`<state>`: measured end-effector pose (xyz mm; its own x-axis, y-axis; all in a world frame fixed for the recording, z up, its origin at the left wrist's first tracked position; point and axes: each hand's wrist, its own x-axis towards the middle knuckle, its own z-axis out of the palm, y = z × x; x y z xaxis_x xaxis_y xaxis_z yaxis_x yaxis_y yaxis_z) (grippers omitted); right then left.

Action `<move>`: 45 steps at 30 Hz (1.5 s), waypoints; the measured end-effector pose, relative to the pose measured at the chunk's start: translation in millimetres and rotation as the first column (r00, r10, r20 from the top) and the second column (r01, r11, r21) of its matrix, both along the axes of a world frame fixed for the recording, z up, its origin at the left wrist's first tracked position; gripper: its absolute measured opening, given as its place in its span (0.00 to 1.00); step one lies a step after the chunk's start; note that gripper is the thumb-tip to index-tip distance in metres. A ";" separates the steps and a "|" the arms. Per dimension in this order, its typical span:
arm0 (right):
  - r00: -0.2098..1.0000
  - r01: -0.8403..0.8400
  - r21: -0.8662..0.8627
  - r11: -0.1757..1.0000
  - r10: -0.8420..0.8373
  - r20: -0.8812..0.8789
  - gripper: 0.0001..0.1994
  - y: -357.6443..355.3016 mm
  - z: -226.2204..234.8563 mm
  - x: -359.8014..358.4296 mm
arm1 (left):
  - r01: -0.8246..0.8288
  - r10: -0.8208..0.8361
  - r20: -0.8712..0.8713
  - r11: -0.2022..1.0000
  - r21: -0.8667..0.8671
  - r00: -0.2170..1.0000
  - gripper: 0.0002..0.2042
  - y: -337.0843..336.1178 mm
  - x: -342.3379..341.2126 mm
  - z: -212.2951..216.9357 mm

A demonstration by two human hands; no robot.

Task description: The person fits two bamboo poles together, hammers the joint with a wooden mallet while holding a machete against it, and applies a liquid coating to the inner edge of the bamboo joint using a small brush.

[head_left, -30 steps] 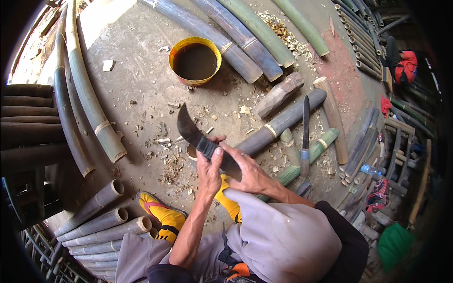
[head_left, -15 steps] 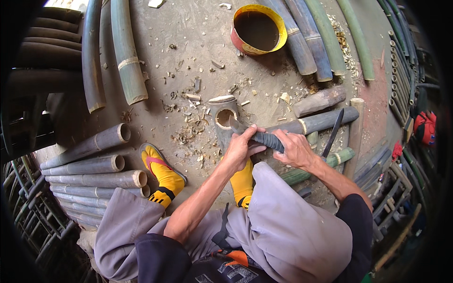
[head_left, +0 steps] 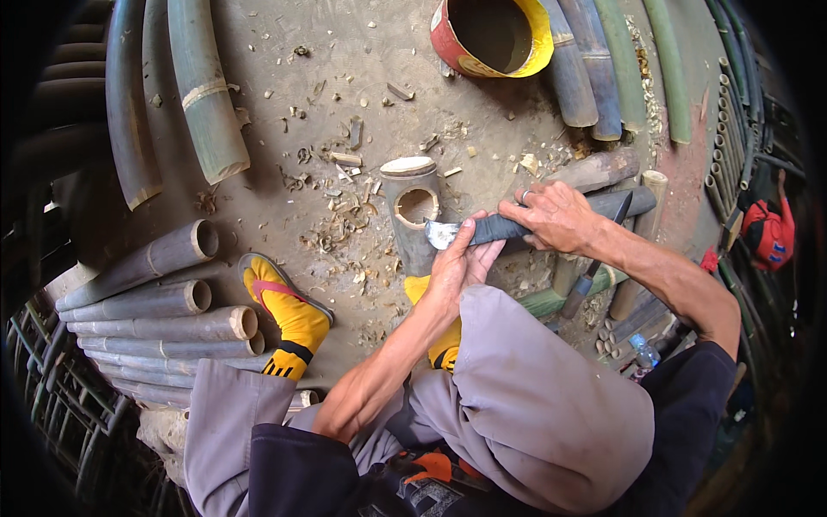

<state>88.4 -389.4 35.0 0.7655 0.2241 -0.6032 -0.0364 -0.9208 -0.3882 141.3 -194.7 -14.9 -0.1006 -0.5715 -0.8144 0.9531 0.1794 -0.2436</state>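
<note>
My left hand (head_left: 459,263) holds a gouge (head_left: 495,230) near its pale, shiny metal end, thumb on top and fingers beneath. My right hand (head_left: 560,215) grips the other end of its dark, wrapped handle. Just beyond the metal end, a grey bamboo tube (head_left: 410,241) with a round hole cut in its side lies at my foot; I cannot tell if the gouge touches it. Below my right forearm is a long dark-bladed knife (head_left: 587,280) with a blue-grey handle.
Bamboo poles (head_left: 142,258) are stacked at left. More poles (head_left: 207,95) lie at the far left and far right (head_left: 607,69). A yellow-and-red bucket (head_left: 541,39) of dark liquid stands far off. A wooden mallet-like block (head_left: 603,170) lies right; shavings (head_left: 345,224) litter the ground.
The gouge has turned, so its shiny metal face now shows, and its end has drawn back from the hole. My right hand has moved up and right along the handle. The view has shifted.
</note>
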 end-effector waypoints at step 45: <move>0.842 -0.259 -0.471 0.843 0.436 0.318 0.05 44.5 12.7 123.3 | -0.581 0.579 -0.110 0.753 -0.309 0.808 0.17 8.0 37.3 -27.3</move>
<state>211.7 -345.0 47.7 0.8721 0.3333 -0.3582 0.3917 -0.9143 0.1028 178.5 -186.7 -42.2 0.3293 -0.7437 -0.5818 0.6891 0.6105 -0.3904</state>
